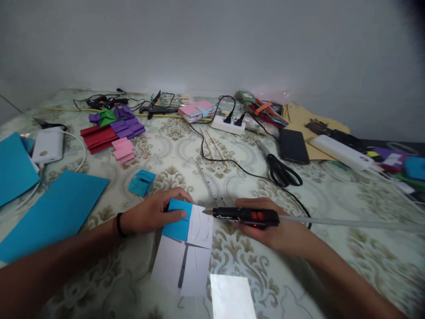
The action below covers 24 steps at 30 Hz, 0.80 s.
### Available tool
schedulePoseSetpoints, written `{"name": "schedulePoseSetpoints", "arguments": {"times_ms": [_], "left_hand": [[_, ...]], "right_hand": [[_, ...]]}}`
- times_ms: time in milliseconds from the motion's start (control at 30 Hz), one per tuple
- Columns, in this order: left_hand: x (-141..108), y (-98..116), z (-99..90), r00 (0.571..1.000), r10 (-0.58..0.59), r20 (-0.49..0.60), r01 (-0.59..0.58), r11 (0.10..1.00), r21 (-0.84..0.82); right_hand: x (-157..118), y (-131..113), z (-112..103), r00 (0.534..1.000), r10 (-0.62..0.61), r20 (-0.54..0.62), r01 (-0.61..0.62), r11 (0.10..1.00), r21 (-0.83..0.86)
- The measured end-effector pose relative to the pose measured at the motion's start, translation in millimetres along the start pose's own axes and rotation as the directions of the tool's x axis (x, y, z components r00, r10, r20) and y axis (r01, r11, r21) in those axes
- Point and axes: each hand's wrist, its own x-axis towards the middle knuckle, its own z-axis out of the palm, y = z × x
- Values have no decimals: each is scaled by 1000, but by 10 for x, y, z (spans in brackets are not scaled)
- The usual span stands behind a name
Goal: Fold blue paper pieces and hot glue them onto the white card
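Note:
My left hand point(156, 212) presses its thumb on a small blue paper flap point(177, 226), its fingers curled behind the top edge. That flap belongs to a folded white paper point(199, 266) with cut slits and thin lines, lying on the patterned cloth. In my right hand point(272, 226) is a black hot glue gun point(245, 215), with a small red light glowing. Its nozzle points left and is over the upper right white panel, close to the paper. A glue stick point(348, 223) runs out of the gun's back to the right.
Blue sheets point(59, 212) and a white power bank point(48, 144) are at left. Folded coloured papers point(128, 126) sit behind. A power strip point(229, 125), black scissors point(282, 170) and a phone point(294, 146) are beyond my hands. A white card point(232, 297) lies in front.

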Motion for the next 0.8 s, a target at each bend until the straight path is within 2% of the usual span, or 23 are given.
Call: {"name": "schedulePoseSetpoints", "arguments": {"times_ms": [67,200,300,467,533,700,800], "left_hand": [[2,10,3,1000,5,2,-5,1000,13],[1,23,10,1000,16,3,-16,998,54],[-3,24,9,1000,21,5,-21,998,65],[-2,22,6,999,39,4,-39,995,96],[-1,26,6,999,44,5,-45,994,102],[-1,44,13,999,48,9,-49,994,100],[-5,51,14,999,42,13,-44,994,96]], "right_hand": [[3,-21,16,1000,-1,22,0,999,32],[-4,-20,71,997,19,-70,-18,1000,11],[8,-43,113,1000,-15,-18,15,1000,22],[56,-125,129,996,-84,-20,86,994,74],[76,-148,115,997,-71,32,68,994,84],[78,-143,104,998,-25,56,21,997,70],[40,-99,137,1000,-23,9,23,998,55]]}}
